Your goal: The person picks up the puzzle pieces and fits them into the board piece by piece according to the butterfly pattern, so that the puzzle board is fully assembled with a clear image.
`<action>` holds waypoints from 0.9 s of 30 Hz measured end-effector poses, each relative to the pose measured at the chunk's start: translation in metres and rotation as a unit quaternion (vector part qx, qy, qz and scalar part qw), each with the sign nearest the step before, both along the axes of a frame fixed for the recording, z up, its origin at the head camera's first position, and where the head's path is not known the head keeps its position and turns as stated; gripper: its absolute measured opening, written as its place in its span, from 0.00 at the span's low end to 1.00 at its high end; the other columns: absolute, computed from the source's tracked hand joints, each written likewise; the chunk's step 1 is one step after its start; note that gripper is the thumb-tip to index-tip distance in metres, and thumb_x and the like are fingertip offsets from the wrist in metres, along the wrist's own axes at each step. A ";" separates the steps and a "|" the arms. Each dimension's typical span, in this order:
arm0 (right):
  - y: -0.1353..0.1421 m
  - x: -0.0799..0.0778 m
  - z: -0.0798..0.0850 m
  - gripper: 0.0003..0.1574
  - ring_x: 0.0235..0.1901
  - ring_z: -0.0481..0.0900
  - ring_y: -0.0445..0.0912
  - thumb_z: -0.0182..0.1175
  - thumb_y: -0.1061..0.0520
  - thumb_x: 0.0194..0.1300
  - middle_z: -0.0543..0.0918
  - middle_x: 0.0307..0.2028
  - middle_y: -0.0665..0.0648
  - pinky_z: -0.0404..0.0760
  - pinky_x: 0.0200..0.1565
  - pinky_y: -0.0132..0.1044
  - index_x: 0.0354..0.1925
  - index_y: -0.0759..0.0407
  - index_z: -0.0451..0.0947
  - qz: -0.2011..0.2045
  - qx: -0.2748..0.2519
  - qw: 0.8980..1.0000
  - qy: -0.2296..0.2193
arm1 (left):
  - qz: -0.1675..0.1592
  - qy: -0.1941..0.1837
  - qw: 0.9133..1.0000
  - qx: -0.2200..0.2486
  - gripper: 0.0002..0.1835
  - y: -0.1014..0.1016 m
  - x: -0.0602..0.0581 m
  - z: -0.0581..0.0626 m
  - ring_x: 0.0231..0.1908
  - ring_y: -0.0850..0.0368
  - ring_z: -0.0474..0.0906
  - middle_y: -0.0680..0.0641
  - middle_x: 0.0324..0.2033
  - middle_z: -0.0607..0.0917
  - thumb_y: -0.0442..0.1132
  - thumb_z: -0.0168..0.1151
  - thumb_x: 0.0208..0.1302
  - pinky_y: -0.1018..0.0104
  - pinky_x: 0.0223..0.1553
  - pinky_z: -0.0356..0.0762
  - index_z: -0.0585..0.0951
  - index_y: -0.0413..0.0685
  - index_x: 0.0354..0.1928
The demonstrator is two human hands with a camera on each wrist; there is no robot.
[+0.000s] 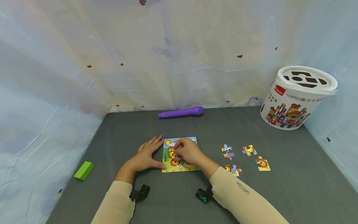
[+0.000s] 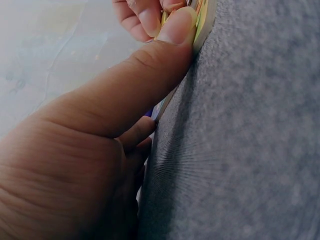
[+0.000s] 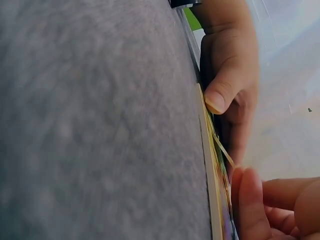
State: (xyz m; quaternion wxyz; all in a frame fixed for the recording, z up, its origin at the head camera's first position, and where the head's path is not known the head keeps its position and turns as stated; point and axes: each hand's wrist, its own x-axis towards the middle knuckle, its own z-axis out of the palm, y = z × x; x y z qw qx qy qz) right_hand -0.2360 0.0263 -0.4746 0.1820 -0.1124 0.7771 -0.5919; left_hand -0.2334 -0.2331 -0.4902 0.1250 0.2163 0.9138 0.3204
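Observation:
A colourful puzzle board (image 1: 193, 141) lies flat on the grey felt table. My left hand (image 1: 148, 154) rests flat beside its left edge with straight fingers, and the thumb (image 2: 150, 75) presses the board's near-left corner (image 2: 204, 22). My right hand (image 1: 185, 151) hovers over the board's middle with curled fingers, pinching a thin puzzle piece (image 3: 223, 147) that tilts up off the board edge (image 3: 210, 170). The right wrist view shows my right fingertips (image 3: 250, 200) close to the left thumb (image 3: 225, 85).
Several loose puzzle pieces (image 1: 227, 151) (image 1: 249, 150) (image 1: 263, 164) (image 1: 233, 169) lie to the right of the board. A purple torch (image 1: 181, 112) lies at the back. A white lidded bucket (image 1: 297, 98) stands back right, and a green block (image 1: 84, 170) lies left. Pale sheeting walls the table in.

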 end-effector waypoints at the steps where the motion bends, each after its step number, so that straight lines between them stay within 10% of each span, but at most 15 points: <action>1: -0.001 0.000 0.001 0.02 0.28 0.89 0.50 0.63 0.68 0.78 0.85 0.33 0.61 0.89 0.34 0.42 0.47 0.68 0.81 -0.009 -0.004 1.000 -0.008 | 0.000 -0.001 1.000 0.001 0.66 0.000 0.000 0.000 0.85 0.43 0.38 0.47 0.87 0.51 0.62 0.86 0.54 0.34 0.78 0.33 0.58 0.47 0.88; 10: -0.002 0.002 0.002 0.02 0.29 0.90 0.51 0.63 0.69 0.78 0.84 0.35 0.63 0.90 0.34 0.40 0.46 0.70 0.81 -0.044 -0.012 0.998 -0.041 | 0.000 0.003 1.000 -0.002 0.67 0.001 -0.001 -0.002 0.85 0.43 0.39 0.48 0.87 0.51 0.64 0.86 0.53 0.34 0.78 0.34 0.59 0.47 0.88; 17: 0.003 0.005 0.006 0.03 0.33 0.84 0.47 0.65 0.62 0.79 0.85 0.38 0.55 0.86 0.37 0.43 0.45 0.62 0.85 -0.004 0.113 0.990 0.090 | -0.001 0.003 1.000 -0.005 0.67 0.001 -0.002 -0.001 0.85 0.44 0.38 0.47 0.87 0.51 0.65 0.85 0.53 0.35 0.79 0.34 0.59 0.47 0.88; 21: 0.008 0.011 0.011 0.10 0.46 0.83 0.49 0.65 0.62 0.79 0.85 0.50 0.56 0.83 0.51 0.49 0.54 0.62 0.87 0.066 0.203 0.956 0.203 | -0.001 0.003 1.000 -0.004 0.67 0.001 -0.002 -0.001 0.85 0.44 0.39 0.48 0.87 0.51 0.64 0.85 0.53 0.35 0.79 0.34 0.59 0.47 0.88; 27: 0.014 0.025 0.013 0.32 0.76 0.69 0.54 0.65 0.56 0.80 0.74 0.76 0.59 0.69 0.73 0.55 0.77 0.61 0.74 0.231 0.312 0.875 0.290 | -0.003 0.006 1.000 -0.005 0.67 0.000 -0.001 -0.001 0.85 0.43 0.39 0.47 0.87 0.52 0.64 0.85 0.53 0.34 0.78 0.35 0.59 0.47 0.88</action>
